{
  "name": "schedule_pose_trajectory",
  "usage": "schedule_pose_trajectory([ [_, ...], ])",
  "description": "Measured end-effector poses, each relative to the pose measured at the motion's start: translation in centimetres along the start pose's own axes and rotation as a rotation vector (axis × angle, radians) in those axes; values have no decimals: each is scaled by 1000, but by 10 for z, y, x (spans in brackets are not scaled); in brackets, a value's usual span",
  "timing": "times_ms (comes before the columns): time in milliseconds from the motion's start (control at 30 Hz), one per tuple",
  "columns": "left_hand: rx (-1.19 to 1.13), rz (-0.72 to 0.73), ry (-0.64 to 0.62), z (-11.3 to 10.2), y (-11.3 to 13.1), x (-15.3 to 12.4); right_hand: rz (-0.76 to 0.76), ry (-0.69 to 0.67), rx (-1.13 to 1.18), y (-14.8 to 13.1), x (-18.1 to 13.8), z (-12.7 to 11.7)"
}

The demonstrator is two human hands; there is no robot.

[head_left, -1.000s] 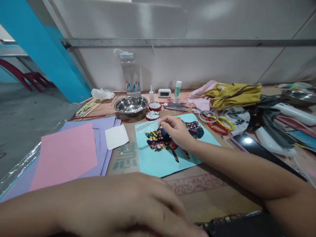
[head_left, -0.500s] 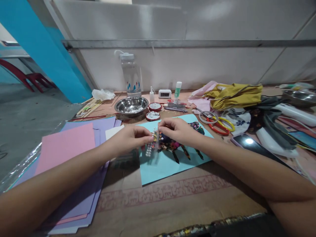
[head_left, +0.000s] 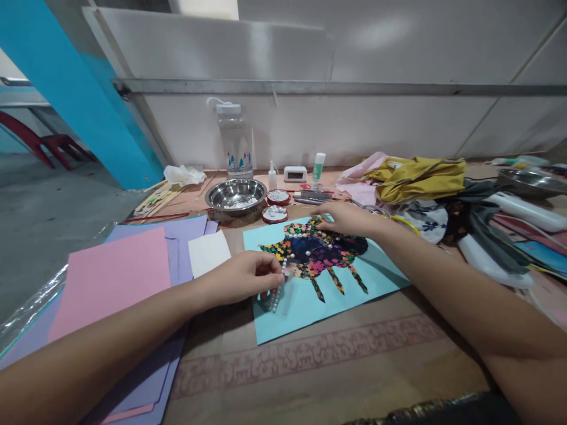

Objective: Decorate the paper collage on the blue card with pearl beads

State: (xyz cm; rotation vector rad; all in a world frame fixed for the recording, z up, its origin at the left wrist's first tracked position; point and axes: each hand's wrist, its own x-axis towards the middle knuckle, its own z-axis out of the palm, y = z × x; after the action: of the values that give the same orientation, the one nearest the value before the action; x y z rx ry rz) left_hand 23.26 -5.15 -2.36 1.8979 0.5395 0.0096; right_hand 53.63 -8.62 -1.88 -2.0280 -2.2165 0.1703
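My left hand [head_left: 254,274] is closed in a pinch on a strip of pearl beads [head_left: 275,298], which hangs over the light blue paper [head_left: 283,327]. A clear film seems to trail beside the beads, though it is blurred. On the paper lies a dark floral cutout [head_left: 319,251] with several narrow leg-like strips along its lower side. Single white pearls dot its surface, and more run in a row near its top. My right hand [head_left: 348,219] rests at the cutout's upper edge, thumb and forefinger apart; its other fingers are partly hidden.
Pink [head_left: 119,277] and purple sheets lie at left, beside a white card [head_left: 209,252]. Behind the paper stand a steel bowl [head_left: 237,195], two red-rimmed dishes of beads [head_left: 274,213], a glue stick [head_left: 318,166] and a water bottle [head_left: 234,139]. Folded yellow cloth [head_left: 420,177] lies at right.
My right hand has left the bead strip and moved right and up to the cutout's top edge. My left hand, still holding the strip, has come slightly lower and nearer.
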Motion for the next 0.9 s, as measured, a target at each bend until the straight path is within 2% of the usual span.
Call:
schedule_pose_trajectory([
  [100, 19, -13, -3, 1, 1, 0, -40, 0, -46, 1, 2, 4],
  [267, 68, -33, -7, -5, -1, 2, -3, 13, -72, 1, 7, 8],
  [400, 51, -58, -16, -11, -6, 5, 16, 134, -50, -5, 21, 11],
  [500, 36, -71, -7, -17, -13, 8, -42, 224, -43, -21, 37, 13],
  [733, 153, -59, 34, -33, -21, 12, -111, 187, 29, -53, 71, 27],
  [833, 192, -36, 60, -28, -16, 9, -113, 184, 56, -56, 75, 28],
  [900, 229, -22, 120, -21, -12, 7, -87, 189, 58, -52, 74, 26],
])
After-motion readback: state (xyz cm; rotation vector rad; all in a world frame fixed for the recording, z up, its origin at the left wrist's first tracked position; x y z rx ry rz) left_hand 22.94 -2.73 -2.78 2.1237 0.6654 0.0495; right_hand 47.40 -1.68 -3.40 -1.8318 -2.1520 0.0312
